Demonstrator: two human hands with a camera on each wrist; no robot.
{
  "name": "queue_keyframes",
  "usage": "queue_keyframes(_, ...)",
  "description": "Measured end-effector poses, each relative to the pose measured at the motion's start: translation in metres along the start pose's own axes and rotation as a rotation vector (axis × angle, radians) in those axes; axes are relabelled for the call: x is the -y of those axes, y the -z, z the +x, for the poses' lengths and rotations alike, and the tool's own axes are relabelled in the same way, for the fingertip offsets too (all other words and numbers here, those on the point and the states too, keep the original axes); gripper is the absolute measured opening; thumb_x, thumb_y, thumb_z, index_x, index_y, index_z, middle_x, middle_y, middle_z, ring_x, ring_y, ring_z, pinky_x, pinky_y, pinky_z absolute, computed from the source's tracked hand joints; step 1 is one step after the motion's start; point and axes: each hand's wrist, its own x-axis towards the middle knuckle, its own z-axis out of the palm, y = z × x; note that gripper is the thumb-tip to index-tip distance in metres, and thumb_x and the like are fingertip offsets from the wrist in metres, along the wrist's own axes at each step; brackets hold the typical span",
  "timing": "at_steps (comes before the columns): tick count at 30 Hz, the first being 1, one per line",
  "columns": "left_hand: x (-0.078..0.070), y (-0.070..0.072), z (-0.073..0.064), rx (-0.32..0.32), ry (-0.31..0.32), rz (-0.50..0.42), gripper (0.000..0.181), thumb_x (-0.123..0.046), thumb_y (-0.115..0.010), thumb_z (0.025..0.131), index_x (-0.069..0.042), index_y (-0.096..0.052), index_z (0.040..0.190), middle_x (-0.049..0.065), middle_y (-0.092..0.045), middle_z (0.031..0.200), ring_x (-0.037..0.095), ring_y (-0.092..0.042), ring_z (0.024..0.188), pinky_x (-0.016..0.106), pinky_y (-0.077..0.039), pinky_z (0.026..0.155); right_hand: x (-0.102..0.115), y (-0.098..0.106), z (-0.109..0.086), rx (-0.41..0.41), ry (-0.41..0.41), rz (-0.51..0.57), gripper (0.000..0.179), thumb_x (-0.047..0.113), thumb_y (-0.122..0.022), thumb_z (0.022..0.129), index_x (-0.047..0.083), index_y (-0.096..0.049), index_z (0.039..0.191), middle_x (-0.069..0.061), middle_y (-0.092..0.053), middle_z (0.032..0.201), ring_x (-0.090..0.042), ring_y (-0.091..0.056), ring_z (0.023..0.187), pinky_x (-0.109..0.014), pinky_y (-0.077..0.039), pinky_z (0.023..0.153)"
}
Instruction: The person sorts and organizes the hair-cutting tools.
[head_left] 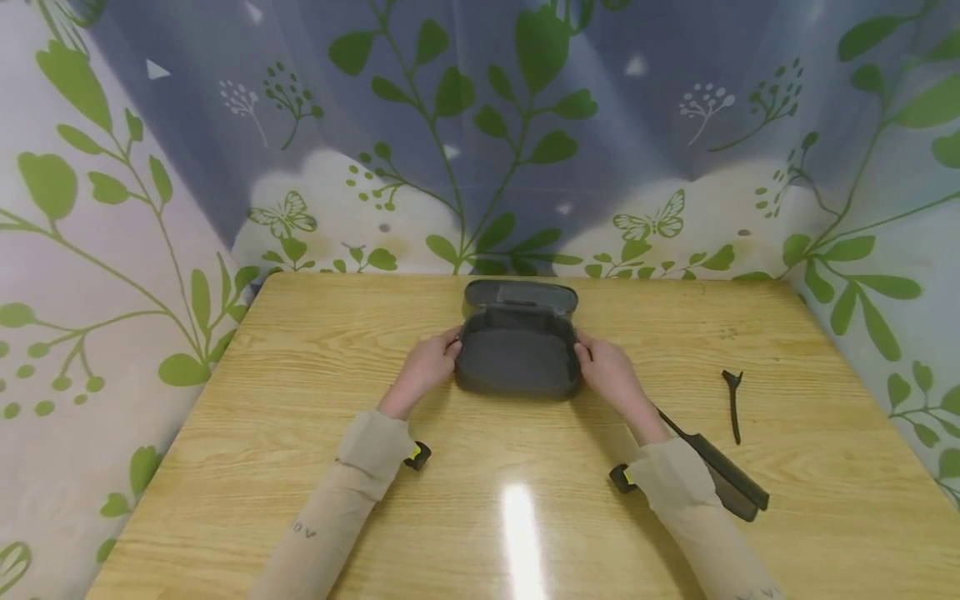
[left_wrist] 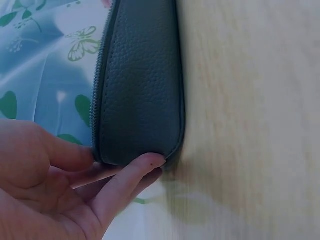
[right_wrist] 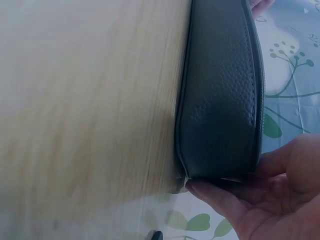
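A dark grey zippered case with a pebbled, leather-like skin sits near the back of the table, its lid raised at the rear. My left hand grips its left end and my right hand the right end. In the left wrist view the thumb lies at the zipper rim of the case, while the fingers reach the bottom edge. The right wrist view has the same hold mirrored on the case. Only the bare dark inside shows from the head view.
Beside the right forearm lies a long black folding tool, partly covered by the sleeve. Farther right is a slim black stick with a forked tip. A leaf-patterned curtain hangs behind the wooden table.
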Motion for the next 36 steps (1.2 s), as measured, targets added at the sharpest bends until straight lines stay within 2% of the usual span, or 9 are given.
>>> queue_keyframes(4, 0.0, -0.003, -0.006, 0.006, -0.018, 0.012, 0.045, -0.016, -0.043, 0.109, -0.003, -0.044, 0.152, 0.02, -0.068, 0.119, 0.017, -0.05, 0.062, 0.033, -0.044, 0.065, -0.002, 0.001, -0.006, 0.013, -0.011, 0.029, 0.043, 0.014, -0.046, 0.108, -0.003, -0.048, 0.146, -0.028, -0.068, 0.094, -0.023, -0.05, 0.058, -0.037, -0.042, 0.056)
queue_keyframes(7, -0.001, -0.004, -0.013, 0.008, -0.023, 0.019, 0.044, -0.015, -0.044, 0.109, -0.003, -0.044, 0.152, 0.02, -0.07, 0.115, 0.016, -0.046, 0.06, 0.031, -0.041, 0.064, -0.003, 0.002, -0.011, 0.034, -0.013, 0.041, 0.043, 0.014, -0.046, 0.108, -0.003, -0.048, 0.147, -0.012, -0.052, 0.067, -0.013, -0.035, 0.047, -0.029, -0.036, 0.05)
queue_keyframes(16, -0.007, -0.01, -0.033, -0.009, -0.037, 0.037, 0.044, -0.014, -0.046, 0.109, 0.0, -0.046, 0.15, 0.014, -0.063, 0.08, 0.012, -0.036, 0.05, 0.026, -0.034, 0.054, 0.002, 0.0, -0.027, 0.002, 0.057, -0.039, 0.042, 0.012, -0.048, 0.107, -0.011, -0.049, 0.142, -0.021, -0.062, 0.075, -0.013, -0.033, 0.045, -0.029, -0.034, 0.048)
queue_keyframes(19, -0.008, -0.012, -0.038, -0.018, -0.051, 0.051, 0.043, -0.013, -0.046, 0.108, 0.001, -0.046, 0.149, 0.016, -0.066, 0.085, 0.014, -0.04, 0.051, 0.028, -0.037, 0.055, 0.004, 0.0, -0.033, -0.001, 0.058, -0.067, 0.043, 0.011, -0.047, 0.107, -0.012, -0.048, 0.143, -0.029, -0.068, 0.091, -0.015, -0.035, 0.047, -0.031, -0.035, 0.049)
queue_keyframes(23, -0.009, -0.014, -0.045, -0.041, -0.081, 0.065, 0.042, -0.011, -0.047, 0.108, 0.003, -0.048, 0.148, 0.024, -0.07, 0.114, 0.027, -0.06, 0.069, 0.039, -0.05, 0.067, 0.005, -0.001, -0.041, -0.002, 0.05, -0.083, 0.044, 0.011, -0.046, 0.107, -0.012, -0.045, 0.145, -0.033, -0.068, 0.109, -0.018, -0.039, 0.05, -0.032, -0.035, 0.051)
queue_keyframes(26, -0.008, -0.016, -0.051, -0.056, -0.106, 0.071, 0.042, -0.01, -0.047, 0.107, 0.005, -0.049, 0.146, 0.027, -0.063, 0.131, 0.032, -0.065, 0.085, 0.045, -0.052, 0.078, 0.006, -0.002, -0.048, 0.003, 0.058, -0.087, 0.045, 0.011, -0.046, 0.107, -0.012, -0.045, 0.145, -0.025, -0.068, 0.087, -0.016, -0.038, 0.049, -0.031, -0.034, 0.05)
queue_keyframes(29, -0.006, -0.018, -0.057, -0.06, -0.112, 0.055, 0.042, -0.011, -0.048, 0.107, 0.004, -0.048, 0.147, 0.027, -0.063, 0.131, 0.032, -0.064, 0.083, 0.047, -0.052, 0.079, 0.006, -0.001, -0.055, 0.013, 0.068, -0.078, 0.045, 0.011, -0.046, 0.107, -0.012, -0.044, 0.146, -0.009, -0.054, 0.062, -0.012, -0.033, 0.046, -0.028, -0.032, 0.046)
queue_keyframes(33, -0.002, -0.02, -0.066, -0.074, -0.122, 0.055, 0.042, -0.012, -0.048, 0.107, 0.003, -0.05, 0.147, 0.025, -0.062, 0.134, 0.037, -0.068, 0.102, 0.054, -0.048, 0.098, 0.004, -0.001, -0.064, 0.022, 0.051, -0.045, 0.045, 0.012, -0.046, 0.107, -0.008, -0.043, 0.148, -0.002, -0.043, 0.056, -0.009, -0.03, 0.043, -0.025, -0.03, 0.043)
queue_keyframes(36, -0.001, -0.021, -0.072, -0.081, -0.123, 0.041, 0.042, -0.013, -0.048, 0.107, 0.002, -0.05, 0.147, 0.024, -0.059, 0.138, 0.041, -0.061, 0.123, 0.058, -0.041, 0.108, 0.004, -0.001, -0.07, 0.02, 0.052, -0.041, 0.045, 0.012, -0.047, 0.107, -0.008, -0.043, 0.148, -0.001, -0.042, 0.055, -0.009, -0.03, 0.043, -0.025, -0.03, 0.043)
